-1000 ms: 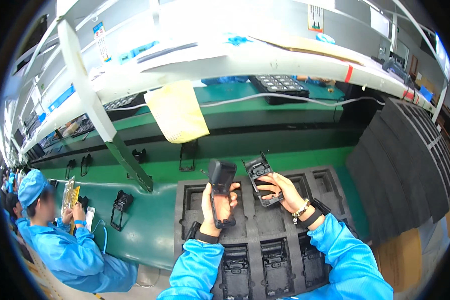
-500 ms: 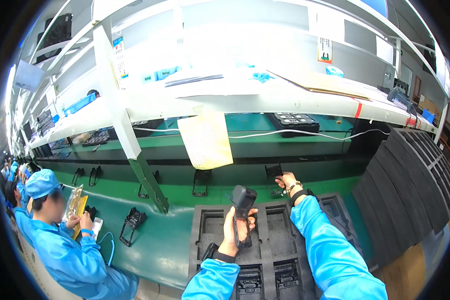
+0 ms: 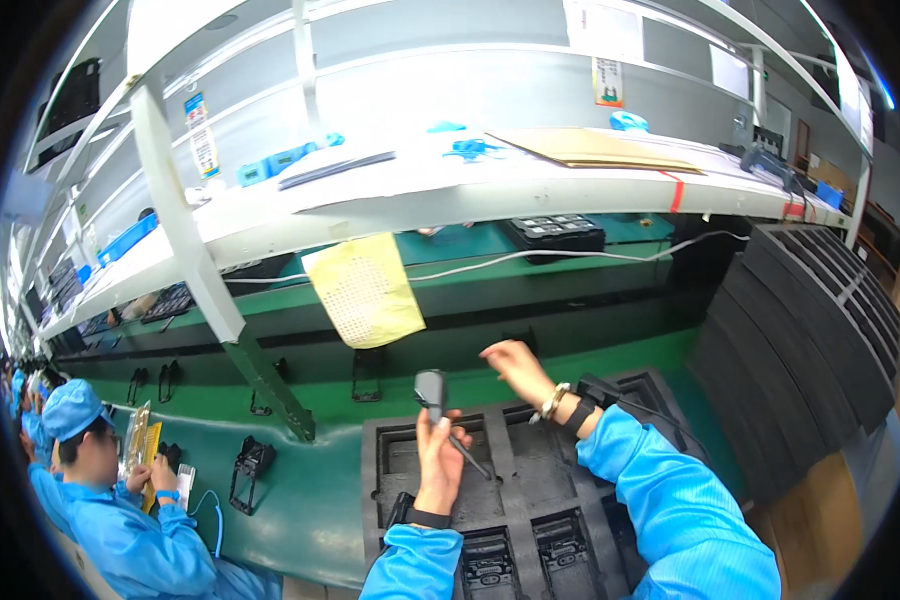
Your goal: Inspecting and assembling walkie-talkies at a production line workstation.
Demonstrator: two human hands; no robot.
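My left hand [image 3: 438, 465] is closed round a black plastic frame part [image 3: 430, 391] with a blocky upper end and a thin bar slanting down past the fingers. It holds the part above the upper left compartment of a black foam tray [image 3: 497, 440]. My right hand [image 3: 518, 370] is open and holds nothing, fingers stretched to the left above the tray's far edge. Behind it, a dark frame [image 3: 519, 338] stands faintly visible at the back of the bench, partly hidden by the hand. Black frame parts [image 3: 488, 570] lie in the tray's near compartments.
A tall stack of black foam trays [image 3: 805, 350] stands at right. Another black frame [image 3: 251, 470] lies on the green bench [image 3: 300, 500], left of the tray. A co-worker in blue [image 3: 135, 530] handles parts at left. A yellow sheet [image 3: 365, 290] hangs from the white shelf [image 3: 470, 200].
My right hand has let go of the dark frame at the back and drawn away to the left. The part in my left hand has turned and come lower. The whole view has shifted.
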